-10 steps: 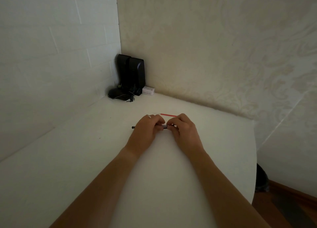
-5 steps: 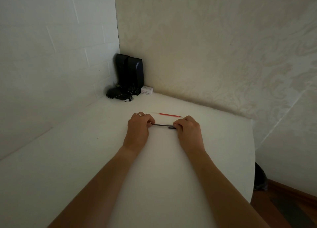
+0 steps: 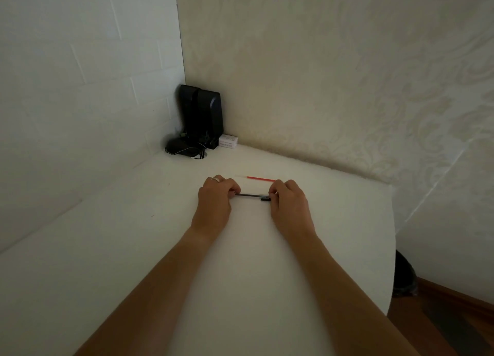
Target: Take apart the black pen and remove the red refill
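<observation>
The black pen [image 3: 251, 195] lies horizontally between my two hands, just above the white table [image 3: 133, 248]. My left hand [image 3: 217, 195] pinches its left end, with a ring on one finger. My right hand [image 3: 288, 199] pinches its right end, where a short black clip or cap part [image 3: 265, 199] shows. A thin red refill [image 3: 260, 179] with a pale left tip lies flat on the table just beyond the pen, touched by neither hand.
Two black speakers [image 3: 203, 115] stand in the far corner with a dark mouse and cables [image 3: 181, 148] in front and a small white box [image 3: 228, 141] beside them. The table's right edge [image 3: 393, 248] drops to a wooden floor.
My hands have moved apart along the pen, from bunched together at its right part to one at each end. The red refill has stayed in place on the table.
</observation>
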`<state>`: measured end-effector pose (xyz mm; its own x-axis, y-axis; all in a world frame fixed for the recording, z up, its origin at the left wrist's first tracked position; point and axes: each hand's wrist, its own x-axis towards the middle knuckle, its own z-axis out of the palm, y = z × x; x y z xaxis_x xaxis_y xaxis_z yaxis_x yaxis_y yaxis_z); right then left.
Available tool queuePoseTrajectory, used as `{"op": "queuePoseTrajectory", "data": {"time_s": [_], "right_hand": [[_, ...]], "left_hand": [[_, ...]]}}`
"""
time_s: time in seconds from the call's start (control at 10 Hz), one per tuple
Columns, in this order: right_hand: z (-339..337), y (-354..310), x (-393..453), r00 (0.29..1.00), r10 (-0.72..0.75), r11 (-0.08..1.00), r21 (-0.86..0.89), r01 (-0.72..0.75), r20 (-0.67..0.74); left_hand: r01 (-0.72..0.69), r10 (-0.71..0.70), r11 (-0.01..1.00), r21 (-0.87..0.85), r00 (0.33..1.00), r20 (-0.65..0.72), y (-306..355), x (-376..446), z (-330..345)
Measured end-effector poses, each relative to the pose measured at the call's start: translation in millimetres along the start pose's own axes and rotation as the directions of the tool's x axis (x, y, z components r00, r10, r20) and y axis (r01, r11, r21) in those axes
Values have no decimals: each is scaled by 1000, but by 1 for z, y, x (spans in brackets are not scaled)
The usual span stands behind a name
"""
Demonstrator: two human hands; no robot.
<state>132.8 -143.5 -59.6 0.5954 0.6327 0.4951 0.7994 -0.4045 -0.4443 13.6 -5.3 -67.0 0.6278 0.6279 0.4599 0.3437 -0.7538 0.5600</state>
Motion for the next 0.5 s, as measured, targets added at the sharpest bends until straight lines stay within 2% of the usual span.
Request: {"op": "queuePoseTrajectory", "data": {"time_s": [0.3,0.5], "right_hand": [[0,1,2,998,48,998,29,-49,27],[-21,-2,11,975,176,970,144,-195,133]], "left_hand": [[-21,21,999,34,1000,4,1,-1,0],[-71,73,997,29,996,-56,17,0,-18]]}}
